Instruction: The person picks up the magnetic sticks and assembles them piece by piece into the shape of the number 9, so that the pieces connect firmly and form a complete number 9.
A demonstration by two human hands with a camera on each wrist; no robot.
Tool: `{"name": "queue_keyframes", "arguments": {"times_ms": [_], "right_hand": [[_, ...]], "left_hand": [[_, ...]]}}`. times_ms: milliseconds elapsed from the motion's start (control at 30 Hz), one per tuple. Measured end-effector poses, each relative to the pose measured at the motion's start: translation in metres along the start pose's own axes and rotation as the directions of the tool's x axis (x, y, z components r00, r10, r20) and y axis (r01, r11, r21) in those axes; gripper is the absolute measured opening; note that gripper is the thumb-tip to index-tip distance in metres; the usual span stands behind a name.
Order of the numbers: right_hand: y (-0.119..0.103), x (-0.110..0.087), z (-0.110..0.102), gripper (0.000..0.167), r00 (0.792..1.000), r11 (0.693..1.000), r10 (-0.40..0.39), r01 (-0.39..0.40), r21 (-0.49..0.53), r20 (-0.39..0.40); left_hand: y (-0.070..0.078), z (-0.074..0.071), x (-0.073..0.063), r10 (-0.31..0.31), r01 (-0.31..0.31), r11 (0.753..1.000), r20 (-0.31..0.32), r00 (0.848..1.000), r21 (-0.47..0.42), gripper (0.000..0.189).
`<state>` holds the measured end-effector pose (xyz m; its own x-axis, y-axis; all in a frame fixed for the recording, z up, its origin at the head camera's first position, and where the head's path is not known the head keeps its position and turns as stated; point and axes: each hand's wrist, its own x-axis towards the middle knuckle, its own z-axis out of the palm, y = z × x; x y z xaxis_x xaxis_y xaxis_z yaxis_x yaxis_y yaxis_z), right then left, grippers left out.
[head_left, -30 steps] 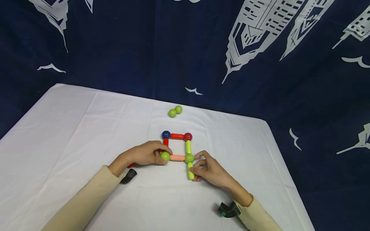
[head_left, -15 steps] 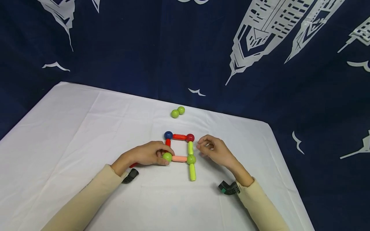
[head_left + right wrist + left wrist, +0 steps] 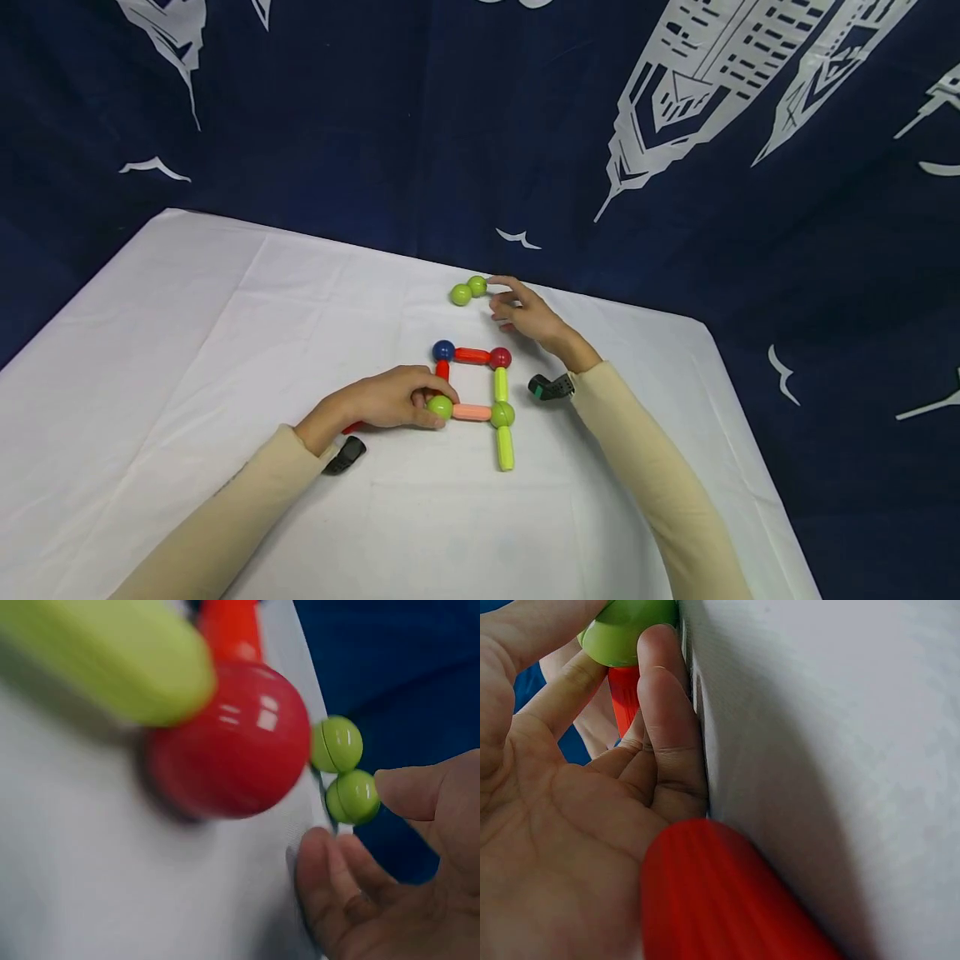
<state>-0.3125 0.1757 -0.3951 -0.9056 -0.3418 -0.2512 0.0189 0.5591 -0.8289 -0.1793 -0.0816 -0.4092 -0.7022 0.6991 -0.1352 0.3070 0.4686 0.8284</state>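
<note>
In the head view my left hand (image 3: 390, 396) pinches the green ball (image 3: 440, 407) at the near left corner of a square of rods and balls. A blue ball (image 3: 443, 351), a dark red ball (image 3: 500, 358) and another green ball (image 3: 502, 414) form its other corners. Red rods, a yellow-green rod (image 3: 501, 384) and a salmon rod (image 3: 472, 412) join them. One more yellow-green rod (image 3: 506, 450) sticks out toward me. At the far edge, my right hand (image 3: 528, 315) reaches with spread fingers beside two touching green balls (image 3: 352, 796), a fingertip right at the nearer one in the right wrist view.
A loose red rod (image 3: 720, 892) lies under my left wrist, mostly hidden in the head view. The white-covered table (image 3: 225, 333) ends just behind the two green balls, against a dark blue printed curtain (image 3: 315, 125).
My right hand has let go of the near yellow-green rod and moved away past the square to the two green balls. The left hand stays at its corner ball.
</note>
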Motion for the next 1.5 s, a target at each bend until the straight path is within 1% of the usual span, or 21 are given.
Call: {"name": "queue_keyframes", "arguments": {"times_ms": [67,133,300,367,467,633,767,867,967,1067,1167,1333,1400,1500], "right_hand": [[0.0,0.011,-0.002,0.048,0.999,0.998,0.04,-0.041,0.038,0.033],[0.0,0.019,-0.005,0.049,0.996,0.998,0.053,-0.056,0.039,0.067],[-0.001,0.029,-0.009,0.052,0.988,0.999,0.049,-0.048,-0.011,0.145],[-0.001,0.032,-0.01,0.052,0.985,0.998,0.057,-0.052,-0.033,0.162],[-0.002,0.033,-0.011,0.05,0.985,0.995,0.071,-0.058,-0.083,0.157],[-0.003,0.034,-0.011,0.042,0.991,0.99,0.079,-0.065,-0.127,0.104],[0.0,0.034,-0.01,0.038,0.996,0.99,0.051,-0.04,-0.132,0.078],[0.003,0.032,-0.01,0.036,0.997,0.99,0.014,-0.003,-0.139,0.071],[0.008,0.029,-0.013,0.034,0.998,0.989,-0.007,0.017,-0.149,0.066],[0.013,0.021,-0.017,0.034,0.998,0.99,-0.025,0.033,-0.135,0.056],[0.02,0.006,-0.021,0.039,0.996,0.992,-0.073,0.079,-0.1,0.058],[0.029,-0.036,-0.02,0.04,0.986,0.989,-0.146,0.148,-0.022,0.081],[0.029,-0.054,-0.018,0.038,0.981,0.985,-0.17,0.173,-0.024,0.094],[0.026,-0.084,-0.016,0.037,0.967,0.97,-0.225,0.233,-0.061,0.123]], "left_hand": [[0.0,0.001,0.001,-0.006,0.006,1.0,0.005,1.0,-0.004,0.03],[0.001,0.001,0.002,-0.012,0.013,1.0,0.01,1.0,-0.009,0.03],[0.002,0.001,0.002,-0.031,0.032,0.999,0.013,0.999,-0.015,0.031],[0.002,0.0,0.002,-0.039,0.039,0.999,0.013,0.999,-0.016,0.031],[0.002,-0.001,0.002,-0.032,0.032,0.999,0.012,0.999,-0.013,0.031],[0.003,-0.002,0.003,-0.023,0.024,1.0,0.017,1.0,-0.016,0.031],[0.003,-0.003,0.003,-0.032,0.032,0.999,0.016,0.999,-0.018,0.031],[0.002,-0.002,0.002,-0.038,0.039,0.999,0.012,0.999,-0.02,0.032],[0.001,-0.002,0.001,-0.039,0.039,0.999,0.009,0.999,-0.023,0.031],[0.0,-0.002,0.0,-0.044,0.044,0.999,0.002,0.999,-0.024,0.031],[0.0,-0.001,0.0,-0.046,0.046,0.999,-0.002,0.999,-0.026,0.03],[-0.001,-0.001,0.0,-0.036,0.036,0.999,0.002,0.999,-0.018,0.03],[-0.002,-0.001,0.0,-0.035,0.035,0.999,0.004,0.999,-0.009,0.031],[-0.001,-0.001,0.002,-0.032,0.032,0.999,0.005,0.999,0.003,0.031]]}}
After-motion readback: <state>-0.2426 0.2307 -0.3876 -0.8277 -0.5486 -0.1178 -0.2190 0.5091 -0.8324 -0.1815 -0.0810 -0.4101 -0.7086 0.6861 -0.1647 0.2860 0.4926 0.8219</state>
